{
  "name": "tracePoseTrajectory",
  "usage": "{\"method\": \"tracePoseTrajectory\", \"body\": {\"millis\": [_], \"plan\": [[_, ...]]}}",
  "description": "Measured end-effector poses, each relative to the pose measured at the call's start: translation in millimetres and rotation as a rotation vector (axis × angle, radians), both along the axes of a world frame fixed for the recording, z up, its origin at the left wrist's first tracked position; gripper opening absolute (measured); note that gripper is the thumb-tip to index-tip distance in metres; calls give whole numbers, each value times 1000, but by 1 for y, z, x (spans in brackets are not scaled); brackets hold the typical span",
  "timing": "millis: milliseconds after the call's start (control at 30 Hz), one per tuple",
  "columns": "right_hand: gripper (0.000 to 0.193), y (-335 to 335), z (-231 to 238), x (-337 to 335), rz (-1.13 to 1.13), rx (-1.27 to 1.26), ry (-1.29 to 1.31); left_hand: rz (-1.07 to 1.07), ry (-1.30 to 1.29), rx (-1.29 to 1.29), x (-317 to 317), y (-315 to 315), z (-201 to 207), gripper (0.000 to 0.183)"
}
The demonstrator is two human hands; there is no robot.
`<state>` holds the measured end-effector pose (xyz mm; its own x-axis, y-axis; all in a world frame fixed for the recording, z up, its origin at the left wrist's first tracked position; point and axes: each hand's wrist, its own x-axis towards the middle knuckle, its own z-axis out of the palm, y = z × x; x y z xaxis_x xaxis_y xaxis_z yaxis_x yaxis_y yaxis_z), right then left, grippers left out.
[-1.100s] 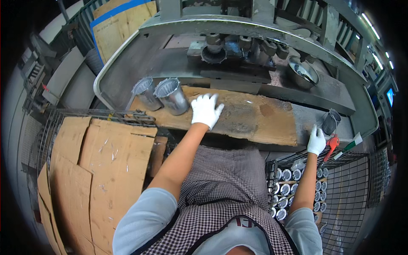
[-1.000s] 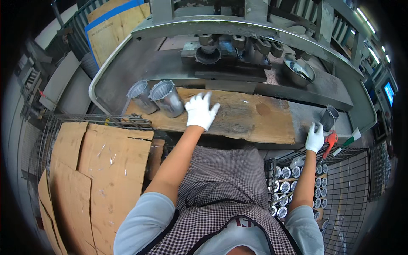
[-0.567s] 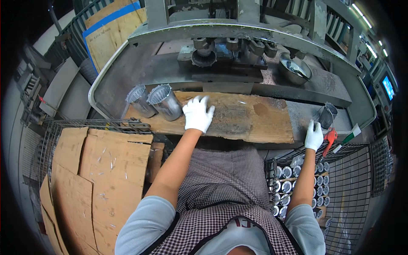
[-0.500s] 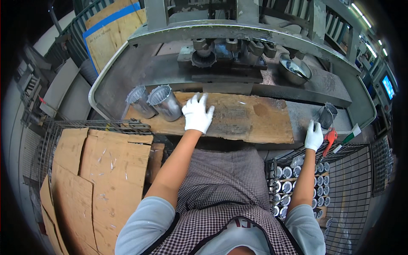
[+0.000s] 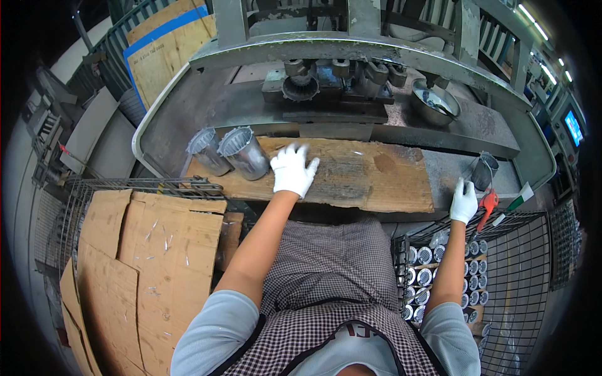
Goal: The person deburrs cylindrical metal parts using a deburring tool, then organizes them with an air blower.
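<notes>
My left hand (image 5: 292, 171), in a white glove, lies on the stained wooden board (image 5: 370, 175) with its fingers apart and nothing in them. Just left of it stand two grey metal cylinders with ragged upper rims, the nearer one (image 5: 246, 155) close to my fingers and the other (image 5: 209, 152) beyond it. My right hand (image 5: 464, 202), also gloved, is at the bench's right edge with its fingers curled together; what they hold, if anything, is hidden. Close to it are a dark mesh-like cup (image 5: 485, 171) and a red-handled tool (image 5: 486, 205).
Ahead is a metal press (image 5: 332, 88) with a round toothed part (image 5: 301, 89). A metal bowl (image 5: 434, 102) sits on its bed, to the right. At my right, a wire basket (image 5: 514, 269) holds rows of round metal parts (image 5: 424, 276). Flattened cardboard (image 5: 166, 250) covers the left basket.
The fingers of my left hand have shifted slightly on the board and look a little blurred. My right hand and the cylinders have stayed where they were.
</notes>
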<state>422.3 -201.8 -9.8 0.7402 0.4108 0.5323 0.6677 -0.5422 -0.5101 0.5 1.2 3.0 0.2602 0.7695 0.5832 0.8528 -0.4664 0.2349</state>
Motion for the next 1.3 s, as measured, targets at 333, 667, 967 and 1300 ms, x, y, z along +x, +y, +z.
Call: {"method": "tracePoseTrajectory", "body": {"millis": [333,667,967,1300], "plan": [[40,0,-6,8,3,-4,11,24,-4,21,2,-6,7,55],[39,1,-1,1,2,-9,21,6,-22,18,0,-3,2,43],[40,0,-4,6,-2,12,2,-50,192,-344,2,-1,9,50],[39,0,-2,2,-16,2,-16,15,-26,83,2,-6,6,50]]}}
